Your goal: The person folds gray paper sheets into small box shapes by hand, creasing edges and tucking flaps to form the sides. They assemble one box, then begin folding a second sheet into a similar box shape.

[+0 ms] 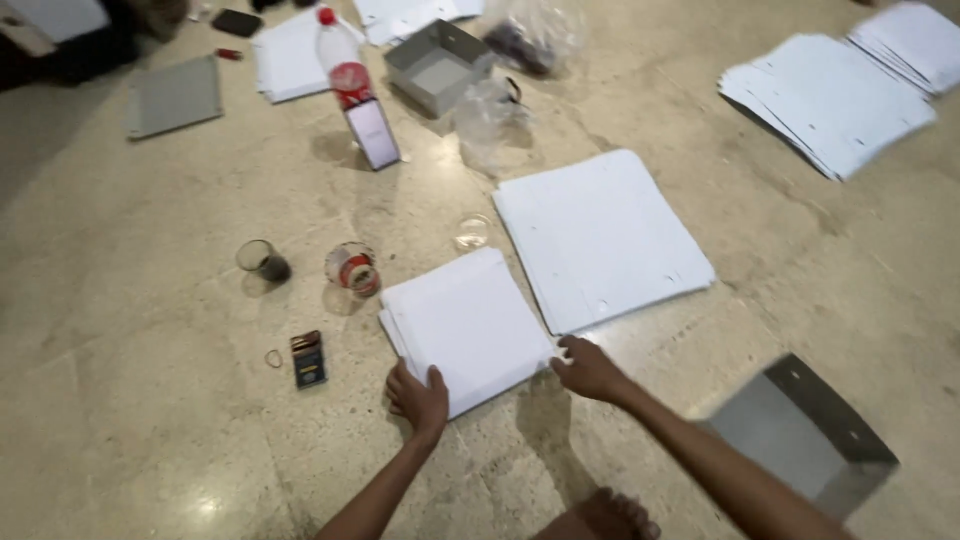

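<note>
I note both hands, left (pixel 420 398) and right (pixel 588 368), fingers spread, pressing the small white card stack (pixel 468 328) at six o'clock; square edges evenly.

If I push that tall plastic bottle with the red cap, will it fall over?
Probably. The bottle stands tall and narrow, so it likely tips easily. It looks clear and mostly empty, so it is probably light. Once down, its round body would likely roll across the smooth stone floor.

Left hand (pixel 419 398) and right hand (pixel 588 368) on a white paper stack (pixel 468 325) on the floor (pixel 150 400)
</note>
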